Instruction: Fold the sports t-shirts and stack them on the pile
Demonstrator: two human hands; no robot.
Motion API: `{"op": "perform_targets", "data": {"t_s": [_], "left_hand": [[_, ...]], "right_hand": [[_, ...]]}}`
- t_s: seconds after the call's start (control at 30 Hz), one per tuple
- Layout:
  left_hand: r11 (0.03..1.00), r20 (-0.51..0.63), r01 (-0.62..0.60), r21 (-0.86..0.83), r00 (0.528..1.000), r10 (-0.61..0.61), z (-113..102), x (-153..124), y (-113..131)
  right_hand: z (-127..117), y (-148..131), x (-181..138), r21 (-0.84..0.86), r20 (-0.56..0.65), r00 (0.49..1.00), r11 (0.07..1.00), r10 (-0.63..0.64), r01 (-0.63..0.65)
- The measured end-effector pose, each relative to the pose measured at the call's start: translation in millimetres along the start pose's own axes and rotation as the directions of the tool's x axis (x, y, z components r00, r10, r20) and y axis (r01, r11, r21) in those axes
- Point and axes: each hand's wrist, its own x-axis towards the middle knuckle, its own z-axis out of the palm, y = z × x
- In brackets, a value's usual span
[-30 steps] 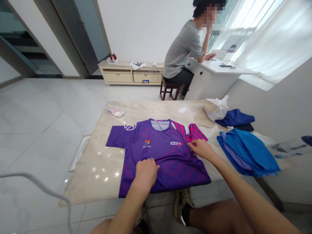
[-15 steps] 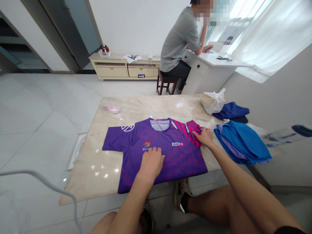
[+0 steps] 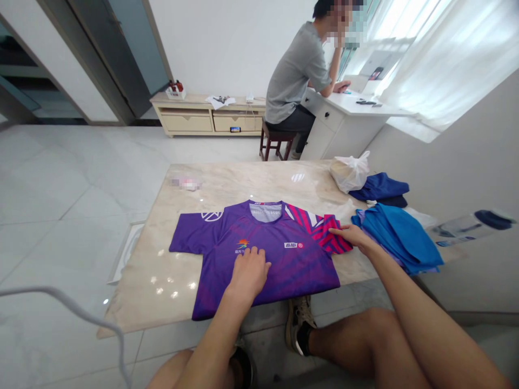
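A purple T-shirt (image 3: 284,270) lies front side up on the marble-look table (image 3: 141,292), its lower edge reaching the near side. Its left-hand sleeve in view is plain purple with a white round mark; the other sleeve is striped pink and purple. My left hand (image 3: 250,272) rests on the chest of the shirt beside the small orange logo, fingers slightly bent and apart. At the outer part of the striped sleeve, my right hand (image 3: 354,236) has the fabric between thumb and fingers. That sleeve lies spread outward; its underside is hidden.
Right of the shirt lies a stack of blue and lilac clothes (image 3: 405,237), with a clear bottle (image 3: 458,229) beside it. Behind are dark blue cloth (image 3: 381,186) and a white plastic bag (image 3: 351,170). A person (image 3: 295,75) sits at a white desk (image 3: 348,121) beyond the table.
The striped sleeve, bunched and folded inward before, is now drawn out to the right and flatter. My right hand moved slightly right and down with it. My left hand stays on the chest.
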Motion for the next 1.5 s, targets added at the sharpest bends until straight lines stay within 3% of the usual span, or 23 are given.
{"op": "perform_targets", "data": {"t_s": [0.13, 0.27, 0.33, 0.4, 0.5, 0.57, 0.63, 0.73, 0.83, 0.93, 1.03, 1.27, 1.43, 1.5], "left_hand": [[1.000, -0.010, 0.014, -0.004, 1.000, -0.014, -2, 4, -6], [0.999, -0.026, 0.044, 0.003, 0.999, -0.044, -9, 7, -11], [0.998, -0.033, 0.059, 0.016, 0.998, -0.058, -12, 8, -13], [0.997, -0.043, 0.068, 0.032, 0.997, -0.066, -14, 7, -15], [0.996, -0.060, 0.074, 0.053, 0.996, -0.071, -13, 4, -19], [0.994, -0.073, 0.087, 0.067, 0.994, -0.082, -12, 1, -23], [0.990, -0.081, 0.112, 0.085, 0.991, -0.105, -11, -2, -28], [0.980, -0.091, 0.164, 0.111, 0.984, -0.154, -10, -9, -45], [0.962, -0.115, 0.236, 0.135, 0.968, -0.221, -8, -16, -73], [0.936, -0.142, 0.329, 0.126, 0.940, -0.311, -3, -23, -105], [0.906, -0.163, 0.413, 0.092, 0.904, -0.395, 5, -23, -127], [0.898, -0.270, 0.441, 0.012, 0.866, -0.421, 20, 7, -141], [0.742, -0.271, 0.644, -0.186, 0.693, -0.669, 21, 23, -162], [0.718, -0.242, 0.659, -0.224, 0.676, -0.696, 24, 24, -167]], "right_hand": [[2, -10, 1, 0.101, -0.015, 0.993, 0.988, 0.115, -0.113], [-8, -15, 0, -0.015, -0.037, 0.995, 0.995, 0.097, -0.097], [-12, -20, -6, -0.226, -0.111, 0.994, 0.974, -0.009, -0.017], [-11, -28, -19, -0.461, -0.192, 0.966, 0.885, -0.172, 0.066], [7, -50, -50, -0.612, -0.229, 0.909, 0.778, -0.348, 0.143], [29, -68, -75, -0.625, -0.175, 0.888, 0.745, -0.425, 0.234], [54, -85, -98, -0.590, -0.031, 0.853, 0.699, -0.522, 0.406], [81, -103, -123, -0.386, 0.170, 0.770, 0.677, -0.616, 0.627], [83, -110, -134, -0.312, 0.163, 0.782, 0.720, -0.602, 0.620], [73, -114, -138, -0.469, 0.094, 0.811, 0.693, -0.577, 0.547], [67, -119, -141, -0.575, 0.098, 0.832, 0.651, -0.546, 0.495], [74, -123, -150, -0.604, 0.163, 0.801, 0.584, -0.577, 0.543], [73, -122, -154, -0.568, 0.229, 0.778, 0.568, -0.585, 0.595], [71, -122, -154, -0.558, 0.231, 0.773, 0.571, -0.590, 0.603]]}}
